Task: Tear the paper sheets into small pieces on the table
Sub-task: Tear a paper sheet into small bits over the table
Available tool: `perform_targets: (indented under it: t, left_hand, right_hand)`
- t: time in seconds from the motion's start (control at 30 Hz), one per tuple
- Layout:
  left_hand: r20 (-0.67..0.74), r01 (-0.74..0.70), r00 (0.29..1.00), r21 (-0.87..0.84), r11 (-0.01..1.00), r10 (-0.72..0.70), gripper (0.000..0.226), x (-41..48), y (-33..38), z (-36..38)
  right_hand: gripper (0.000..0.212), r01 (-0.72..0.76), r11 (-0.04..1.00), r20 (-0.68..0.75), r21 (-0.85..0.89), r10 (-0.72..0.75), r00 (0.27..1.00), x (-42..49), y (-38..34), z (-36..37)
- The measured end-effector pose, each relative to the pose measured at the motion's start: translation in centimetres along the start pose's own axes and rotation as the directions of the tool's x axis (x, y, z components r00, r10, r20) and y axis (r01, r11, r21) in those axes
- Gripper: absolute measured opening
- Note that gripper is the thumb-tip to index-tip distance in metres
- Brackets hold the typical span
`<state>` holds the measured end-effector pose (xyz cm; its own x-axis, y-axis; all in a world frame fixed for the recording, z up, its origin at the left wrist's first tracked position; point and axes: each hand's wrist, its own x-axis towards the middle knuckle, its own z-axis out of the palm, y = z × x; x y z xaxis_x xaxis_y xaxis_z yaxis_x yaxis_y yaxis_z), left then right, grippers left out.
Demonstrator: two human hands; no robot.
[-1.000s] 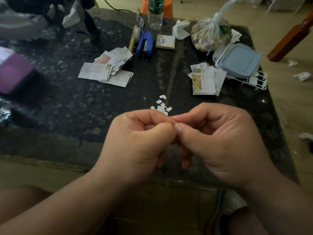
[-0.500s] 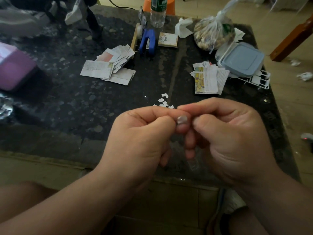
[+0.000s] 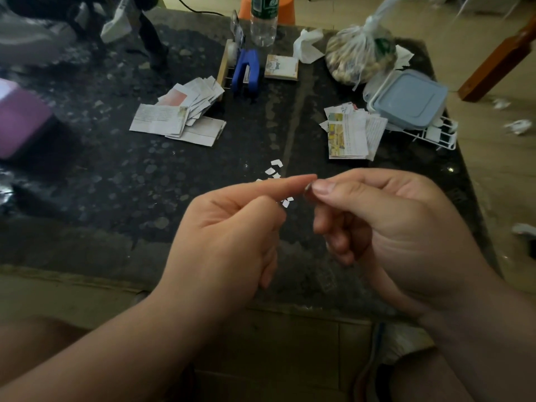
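Observation:
My right hand (image 3: 406, 227) pinches a tiny paper scrap (image 3: 308, 189) between thumb and forefinger, just above the dark table (image 3: 116, 184). My left hand (image 3: 226, 233) has its forefinger stretched out so that the tip meets the scrap; its other fingers are loosely curled and I see nothing in them. Several small white torn pieces (image 3: 274, 169) lie on the table just behind my hands, partly hidden by them. One stack of cut paper sheets (image 3: 174, 117) lies at the middle left. Another paper stack (image 3: 348, 134) lies at the middle right.
At the back stand a blue stapler-like tool (image 3: 246, 71), a plastic bottle (image 3: 263, 21), a small notepad (image 3: 281, 68) and a tied plastic bag (image 3: 359, 56). A blue-lidded container (image 3: 409, 100) sits on a white wire rack (image 3: 438, 134) at the right edge. A purple box (image 3: 20, 120) is far left.
My hands have come apart. The left thumb and forefinger let go and the forefinger straightened, while the right hand keeps pinching the scrap.

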<state>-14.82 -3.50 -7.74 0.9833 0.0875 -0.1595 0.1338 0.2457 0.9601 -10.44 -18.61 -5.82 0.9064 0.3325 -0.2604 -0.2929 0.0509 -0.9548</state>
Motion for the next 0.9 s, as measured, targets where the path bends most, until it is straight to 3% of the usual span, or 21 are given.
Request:
perform_targets:
  t: [0.43,0.9]
  left_hand:
    - [-0.025,-0.084,0.996,0.143,0.986,0.089,0.046,-0.11,-0.14,-0.12]
    - [-0.015,-0.127,0.991,0.193,0.973,0.132,0.050,-0.03,-0.38,-0.15]
  right_hand:
    - [0.020,-0.051,0.997,0.004,0.056,0.051,0.999,-0.10,-0.13,0.01]
    - [0.015,-0.092,0.985,0.038,0.144,0.087,0.995,-0.05,-0.16,0.01]
